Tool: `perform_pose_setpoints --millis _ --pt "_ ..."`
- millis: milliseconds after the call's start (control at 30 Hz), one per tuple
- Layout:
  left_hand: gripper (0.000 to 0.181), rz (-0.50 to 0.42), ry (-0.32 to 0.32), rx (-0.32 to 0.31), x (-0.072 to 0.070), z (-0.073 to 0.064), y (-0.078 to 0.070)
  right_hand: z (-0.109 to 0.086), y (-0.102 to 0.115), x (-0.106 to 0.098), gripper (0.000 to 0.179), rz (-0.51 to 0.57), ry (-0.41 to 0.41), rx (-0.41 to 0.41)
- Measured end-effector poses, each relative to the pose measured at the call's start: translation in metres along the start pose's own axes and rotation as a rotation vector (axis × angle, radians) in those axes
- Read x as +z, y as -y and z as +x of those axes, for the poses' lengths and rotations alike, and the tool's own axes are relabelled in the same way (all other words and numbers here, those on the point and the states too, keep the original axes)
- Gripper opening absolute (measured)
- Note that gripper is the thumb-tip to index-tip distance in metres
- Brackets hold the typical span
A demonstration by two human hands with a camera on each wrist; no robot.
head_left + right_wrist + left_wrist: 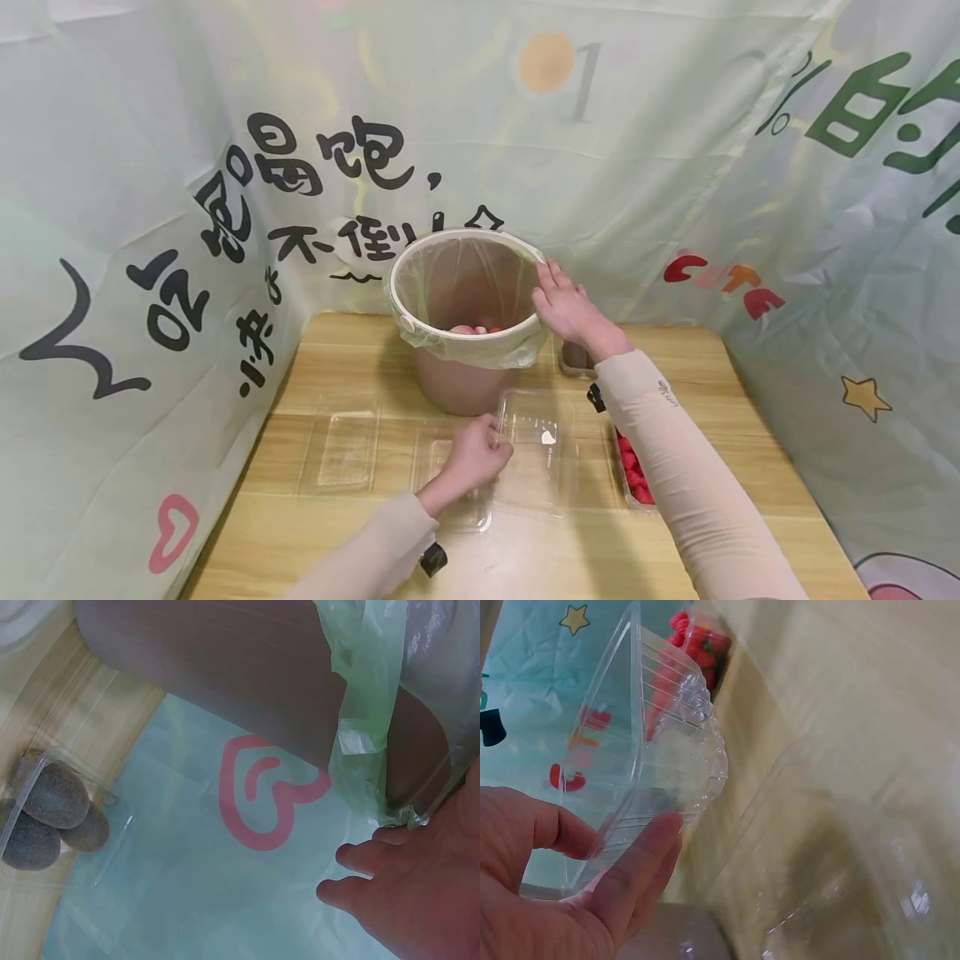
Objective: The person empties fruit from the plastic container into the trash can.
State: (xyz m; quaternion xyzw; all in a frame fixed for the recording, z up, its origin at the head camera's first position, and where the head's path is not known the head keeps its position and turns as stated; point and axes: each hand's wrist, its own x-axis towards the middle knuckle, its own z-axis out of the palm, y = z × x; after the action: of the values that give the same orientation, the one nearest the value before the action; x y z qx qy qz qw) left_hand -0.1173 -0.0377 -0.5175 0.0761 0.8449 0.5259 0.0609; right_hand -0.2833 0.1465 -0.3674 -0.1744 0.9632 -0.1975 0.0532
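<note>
My left hand [477, 457] pinches the edge of a clear plastic container [675, 746] between thumb and fingers. In the left wrist view this container is tilted on its side, its ridged wall facing right. My right hand [572, 310] rests at the right side of the rim of a brownish-pink bin [465, 383], fingers extended. A pale green bag [367, 712] lines the bin and folds over the white rim. Pinkish, white and orange items [472, 330] lie inside the bin. In the right wrist view, two fingers [345, 892] stand apart from the bag.
More clear plastic containers [347, 446] lie on the wooden table [300, 550], left of and under my left hand. A box of red items [633, 473] is beside my right forearm. Behind it, a clear box holds several dark, rounded items [56, 795]. Printed cloth walls [637, 200] surround the table.
</note>
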Motion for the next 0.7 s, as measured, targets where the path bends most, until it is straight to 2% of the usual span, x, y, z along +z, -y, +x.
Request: perform_pose_setpoints --millis 333,467,700 --pt "0.034 -0.034 -0.001 -0.054 0.021 -0.003 0.01 -0.001 0.001 -0.001 0.071 -0.043 -0.017 0.008" --pt "0.037 -0.016 -0.014 -0.082 0.029 -0.004 0.012 -0.001 0.001 -0.001 0.071 -0.057 -0.015 0.01" --pt "0.026 0.042 -0.043 -0.094 0.036 -0.002 0.014 0.0 0.002 -0.002 0.071 -0.051 -0.005 0.013"
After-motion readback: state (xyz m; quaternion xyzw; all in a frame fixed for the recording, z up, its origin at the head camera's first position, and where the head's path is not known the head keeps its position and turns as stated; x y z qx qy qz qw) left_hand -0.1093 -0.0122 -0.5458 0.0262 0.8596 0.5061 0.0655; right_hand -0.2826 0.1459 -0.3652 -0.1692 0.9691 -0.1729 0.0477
